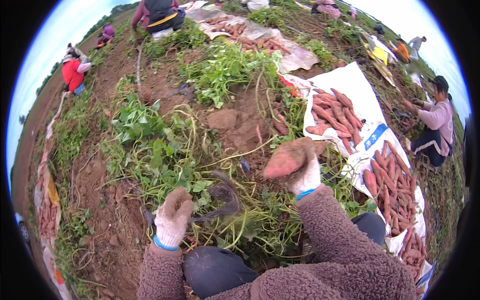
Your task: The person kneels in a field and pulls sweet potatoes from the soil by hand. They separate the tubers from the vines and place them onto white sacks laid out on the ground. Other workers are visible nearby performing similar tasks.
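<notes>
My right hand (305, 176), in a soiled white knit glove, grips a large pink-red sweet potato (283, 164) caked with soil on its upper side. It is held above the vines, left of the white sacks. In a matching glove, my left hand (174, 215) is curled over the vines near my knee. A strip of black plastic film (227, 197) shows on both sides of that hand and appears held in it; the fingertips are partly hidden. Cut sweet potato vines (258, 221) lie tangled between my hands. Bare soil (240, 127) with a few roots shows ahead.
To my right, flattened white woven sacks (352, 80) bear sweet potato piles (393, 187). Another pile (262, 43) lies on sheeting ahead. Leafy vines (146, 150) cover the ground in front. A person (437, 116) crouches at right; another (161, 15) sits ahead, and several work farther off.
</notes>
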